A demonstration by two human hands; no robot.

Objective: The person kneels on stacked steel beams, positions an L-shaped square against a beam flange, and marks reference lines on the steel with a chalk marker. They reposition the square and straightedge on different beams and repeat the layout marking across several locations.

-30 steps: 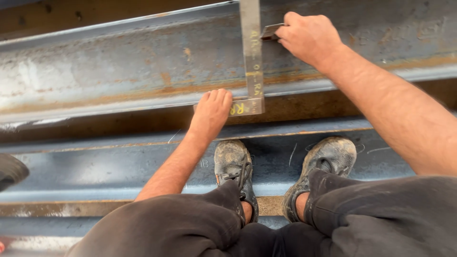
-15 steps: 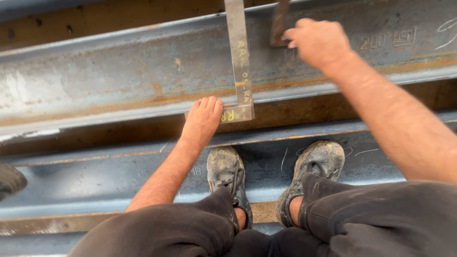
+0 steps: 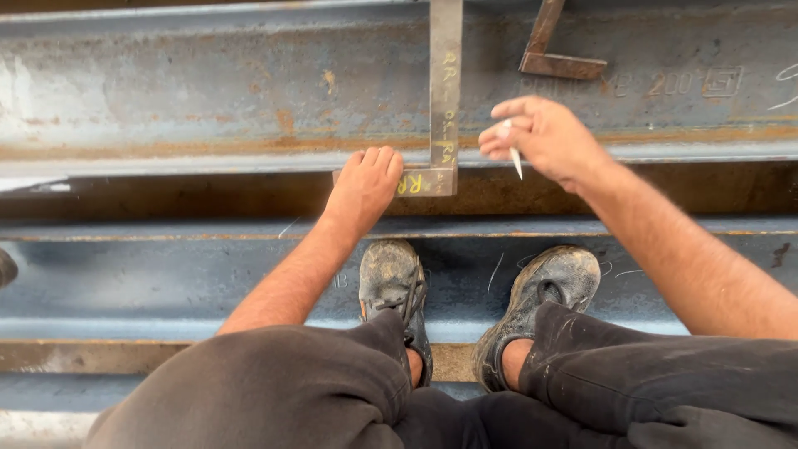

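Observation:
A long rusty grey steel beam (image 3: 208, 91) lies across the upper part of the view. A metal try square (image 3: 445, 91) rests on it, its blade running up the beam and its short leg at the near edge. My left hand (image 3: 364, 187) presses on that short leg against the beam's edge. My right hand (image 3: 544, 137) hovers just right of the square's blade, pinching a small white marking stick (image 3: 514, 154) that points down. A second, rust-brown square (image 3: 553, 54) lies on the beam beyond my right hand.
A second blue-grey steel beam (image 3: 166, 266) lies nearer me, with my two dusty shoes (image 3: 478, 308) standing on it. My knees in dark trousers fill the bottom. A dark gap separates the two beams. Another shoe tip shows at the far left edge.
My right hand has come back from the brown square, which now lies on the beam, and holds the white marking stick by the blade. My left hand stays on the square's short leg.

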